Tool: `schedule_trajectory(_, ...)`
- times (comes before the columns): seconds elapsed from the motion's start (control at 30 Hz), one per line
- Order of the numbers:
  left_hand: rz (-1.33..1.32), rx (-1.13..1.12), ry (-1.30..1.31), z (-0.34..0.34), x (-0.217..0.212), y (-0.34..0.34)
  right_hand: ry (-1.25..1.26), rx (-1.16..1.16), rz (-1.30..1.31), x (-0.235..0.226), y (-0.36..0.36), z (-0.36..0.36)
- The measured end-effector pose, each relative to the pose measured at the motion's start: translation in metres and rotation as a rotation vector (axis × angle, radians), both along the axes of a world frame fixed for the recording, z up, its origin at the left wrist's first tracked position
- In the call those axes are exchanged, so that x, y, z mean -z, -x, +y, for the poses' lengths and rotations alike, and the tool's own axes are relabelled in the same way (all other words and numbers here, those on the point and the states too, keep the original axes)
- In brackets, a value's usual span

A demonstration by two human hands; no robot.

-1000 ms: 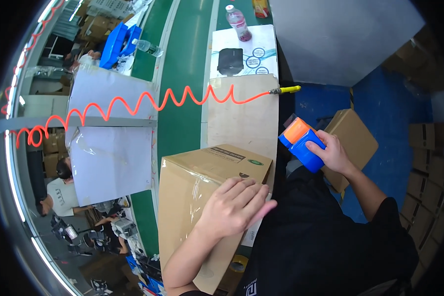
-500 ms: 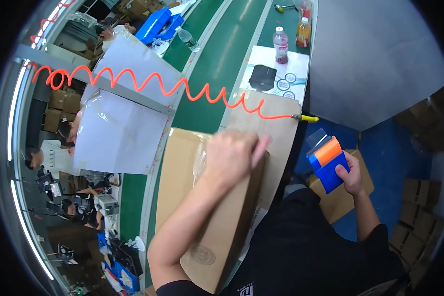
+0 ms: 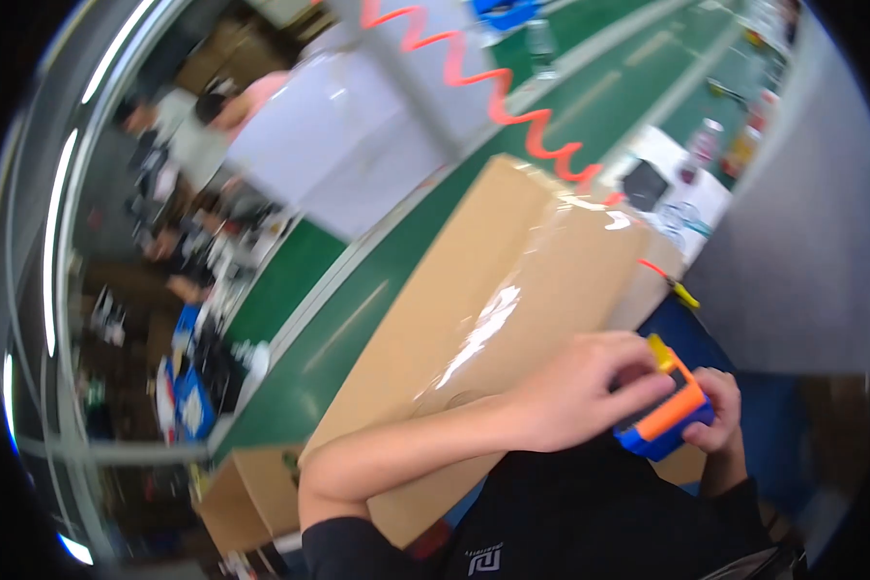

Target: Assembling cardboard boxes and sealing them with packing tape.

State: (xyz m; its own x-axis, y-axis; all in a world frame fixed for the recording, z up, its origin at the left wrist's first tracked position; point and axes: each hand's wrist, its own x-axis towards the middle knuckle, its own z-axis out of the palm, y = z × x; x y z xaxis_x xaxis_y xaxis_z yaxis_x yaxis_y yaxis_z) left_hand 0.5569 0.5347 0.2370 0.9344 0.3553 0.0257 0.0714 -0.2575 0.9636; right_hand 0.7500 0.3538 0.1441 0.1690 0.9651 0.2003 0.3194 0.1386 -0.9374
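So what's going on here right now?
A person is at a green bench with a long cardboard box lying in front of them, clear tape shining along its top. Both hands meet at a blue and orange tape dispenser by the box's near end: the right hand grips it and the left hand reaches onto it.

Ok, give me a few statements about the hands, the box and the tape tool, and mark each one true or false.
1. The right hand holds a blue and orange tape dispenser. True.
2. The left hand is raised well away from the dispenser. False: its fingers lie on top of the dispenser.
3. The cardboard box has shiny clear tape along its top. True.
4. The box stands on a red surface. False: it is on a green conveyor belt.
5. A red coiled cord runs above the box. True.
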Motion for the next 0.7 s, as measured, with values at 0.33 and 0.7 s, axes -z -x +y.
schedule_trajectory(0.33,-0.061,-0.166,-0.102,-0.028,-0.012,0.099,0.068,-0.071,0.117,-0.043,0.086,-0.001)
schedule_trajectory(0.7,0.117,-0.408,0.201,-0.031,-0.053,0.335,0.433,-0.204,0.372,-0.056,0.281,-0.085)
